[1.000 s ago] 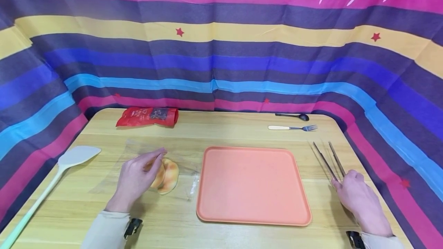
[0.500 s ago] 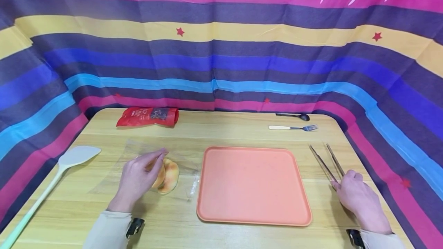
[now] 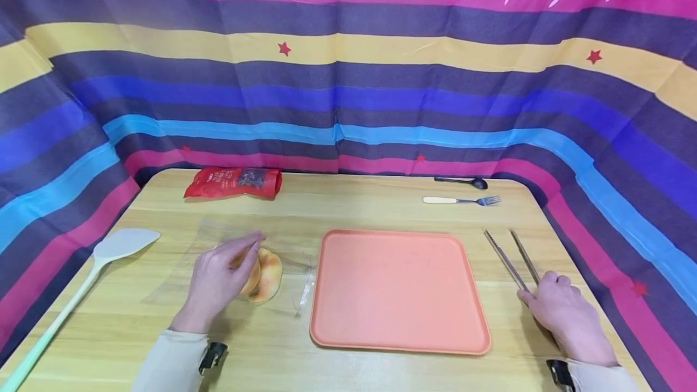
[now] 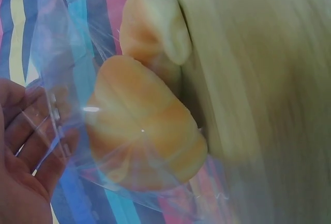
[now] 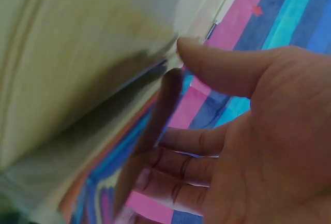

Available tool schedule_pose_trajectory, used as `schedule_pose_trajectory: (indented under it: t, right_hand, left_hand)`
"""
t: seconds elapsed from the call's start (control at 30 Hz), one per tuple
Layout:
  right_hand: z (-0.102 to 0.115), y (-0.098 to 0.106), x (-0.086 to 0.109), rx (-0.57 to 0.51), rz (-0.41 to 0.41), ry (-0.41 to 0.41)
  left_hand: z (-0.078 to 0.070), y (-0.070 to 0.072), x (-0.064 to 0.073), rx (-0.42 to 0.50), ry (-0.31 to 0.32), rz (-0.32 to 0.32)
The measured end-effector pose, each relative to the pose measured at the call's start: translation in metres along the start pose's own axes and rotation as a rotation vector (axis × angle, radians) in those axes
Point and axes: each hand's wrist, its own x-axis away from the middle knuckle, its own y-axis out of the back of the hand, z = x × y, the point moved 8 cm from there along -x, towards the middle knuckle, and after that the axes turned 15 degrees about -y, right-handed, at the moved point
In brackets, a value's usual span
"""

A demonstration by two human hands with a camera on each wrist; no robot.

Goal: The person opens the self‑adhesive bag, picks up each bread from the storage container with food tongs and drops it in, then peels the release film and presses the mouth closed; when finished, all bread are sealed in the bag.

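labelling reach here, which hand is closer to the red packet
Left. The red packet lies almost straight beyond the left hand; the right hand, gripping the tongs, is farther off, right of the pink tray.

- Right: tongs (image 3: 506,260), smooth metal
- Left of centre: bag (image 3: 296,277), clear glossy plastic around 2 smooth bread rolls (image 4: 145,125)
- Lower centre: tray (image 3: 400,289), matt, plastic-looking
- Upper left: pouch (image 3: 231,184), glossy
- Middle: table (image 3: 376,204), wood-grained, smooth
- Top: backdrop (image 3: 381,98), creased cloth
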Motion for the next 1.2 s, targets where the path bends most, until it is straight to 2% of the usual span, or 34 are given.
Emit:
schedule_pose_trajectory:
  t: [0.1,0.17,0.27,0.37,0.4,0.47,0.6,0.77,0.93,1.07,1.2]
  right_hand:
    - [0.001,0.009,0.003,0.008,-0.017,0.01]
    - [0.004,0.021,0.008,-0.019,-0.085,0.02]
    - [0.019,0.045,0.022,-0.132,-0.277,0.071]
    - [0.043,0.066,0.045,-0.293,-0.45,0.178]
    - [0.053,0.07,0.052,-0.344,-0.472,0.217]
    - [0.072,0.074,0.065,-0.429,-0.465,0.289]
    - [0.114,0.065,0.086,-0.577,-0.35,0.418]
    - [0.164,0.039,0.107,-0.688,-0.127,0.535]
    - [0.209,0.006,0.125,-0.722,0.126,0.584]
    - [0.244,-0.015,0.142,-0.728,0.293,0.665]
    - [0.273,-0.036,0.157,-0.788,0.494,0.704]
  left_hand:
    - [0.0,0.001,-0.002,0.001,-0.012,0.006]
    - [0.001,0.001,-0.003,0.005,-0.015,0.02]
    - [0.002,0.002,-0.003,0.021,-0.018,0.037]
    - [0.002,0.002,-0.003,0.036,-0.02,0.059]
    - [0.002,0.002,-0.003,0.04,-0.02,0.067]
    - [0.002,0.001,-0.003,0.049,-0.014,0.086]
    - [0.002,-0.002,-0.003,0.065,0.003,0.12]
    - [0.002,-0.004,-0.003,0.073,0.016,0.143]
    - [0.003,-0.004,-0.003,0.072,0.017,0.144]
    - [0.004,-0.002,-0.004,0.066,0.002,0.127]
    - [0.005,-0.002,-0.004,0.064,-0.005,0.13]
